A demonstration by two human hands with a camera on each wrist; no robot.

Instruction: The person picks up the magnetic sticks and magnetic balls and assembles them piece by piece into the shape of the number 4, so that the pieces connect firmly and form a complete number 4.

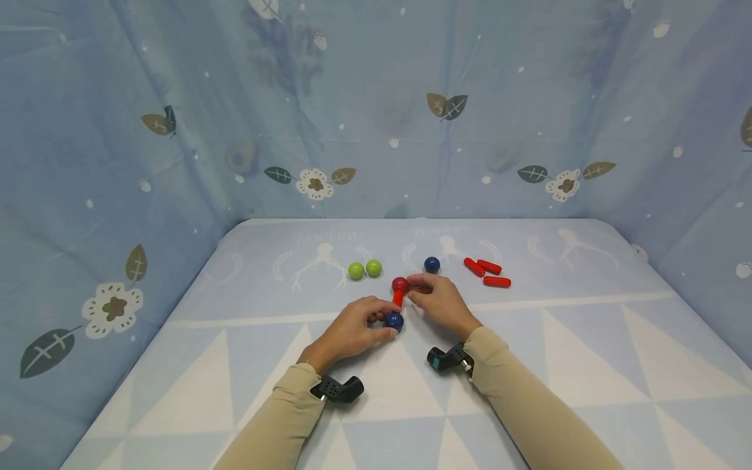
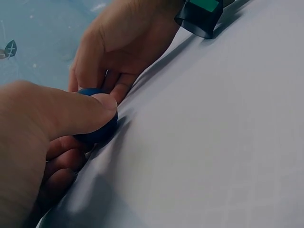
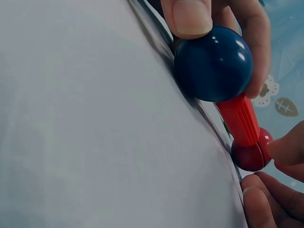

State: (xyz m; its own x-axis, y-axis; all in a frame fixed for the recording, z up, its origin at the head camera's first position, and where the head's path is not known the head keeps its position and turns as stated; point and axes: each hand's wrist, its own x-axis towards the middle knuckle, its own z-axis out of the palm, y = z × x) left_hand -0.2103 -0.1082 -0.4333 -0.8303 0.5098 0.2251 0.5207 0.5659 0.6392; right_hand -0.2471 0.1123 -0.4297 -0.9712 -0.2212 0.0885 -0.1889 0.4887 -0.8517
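Note:
A short red ribbed rod point(image 1: 397, 298) joins a blue ball point(image 1: 394, 321) at its near end and a dark red ball point(image 1: 400, 284) at its far end. My left hand point(image 1: 356, 328) pinches the blue ball between thumb and fingers. In the right wrist view the left thumb presses on the blue ball point(image 3: 213, 64). My right hand point(image 1: 442, 303) holds the dark red ball from the right, its fingertips against the ball's side. The left wrist view shows the blue ball point(image 2: 102, 128) under the left thumb, with the rod hidden.
Two green balls point(image 1: 365, 269) lie to the left, beyond the left hand. Another blue ball point(image 1: 431, 264) sits just behind the right hand. Several loose red rods point(image 1: 497, 282) lie farther right. A patterned blue curtain point(image 1: 376, 130) rises behind the table point(image 1: 587, 274).

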